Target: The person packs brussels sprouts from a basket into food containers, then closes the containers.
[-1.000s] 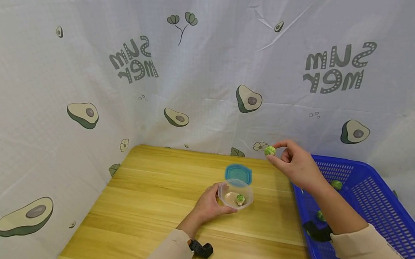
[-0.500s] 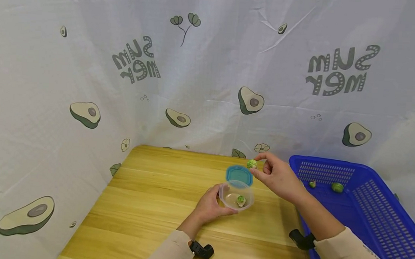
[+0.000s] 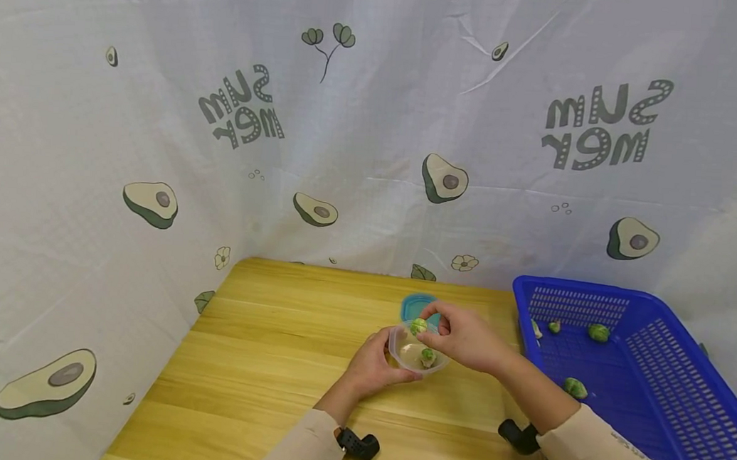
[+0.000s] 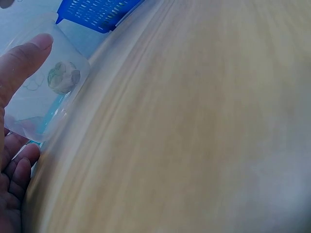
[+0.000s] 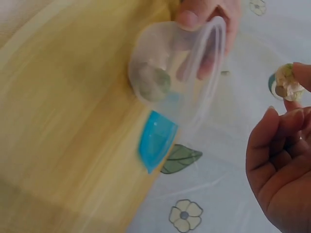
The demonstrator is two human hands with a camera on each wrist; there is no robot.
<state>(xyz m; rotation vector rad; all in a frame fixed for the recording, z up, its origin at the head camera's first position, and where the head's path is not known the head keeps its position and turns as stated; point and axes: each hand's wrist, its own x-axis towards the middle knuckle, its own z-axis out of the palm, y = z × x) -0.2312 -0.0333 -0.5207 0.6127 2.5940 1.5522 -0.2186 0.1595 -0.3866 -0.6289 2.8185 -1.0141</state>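
Note:
My left hand (image 3: 372, 366) grips a clear plastic container (image 3: 401, 353) from its left side, thumb near the front and fingers behind. One Brussels sprout (image 3: 428, 357) lies inside it; its blurred shape also shows through the wall in the left wrist view. Between thumb and index finger, my right hand (image 3: 466, 337) pinches another Brussels sprout (image 3: 418, 326) over the container's opening. In the right wrist view that pinched sprout (image 5: 288, 83) is apart from the container's rim. A blue lid (image 3: 416, 307) lies on the table just behind the container, partly covered by the right hand.
A blue plastic basket (image 3: 655, 350) stands on the right, with several Brussels sprouts inside, one of them a green sprout (image 3: 599, 333). The wooden table (image 3: 285, 324) ends at a patterned curtain (image 3: 368, 230) at the back and left.
My right hand has moved left and down from beside the basket, carrying the pinched Brussels sprout over the container. My left hand and the container have stayed nearly still.

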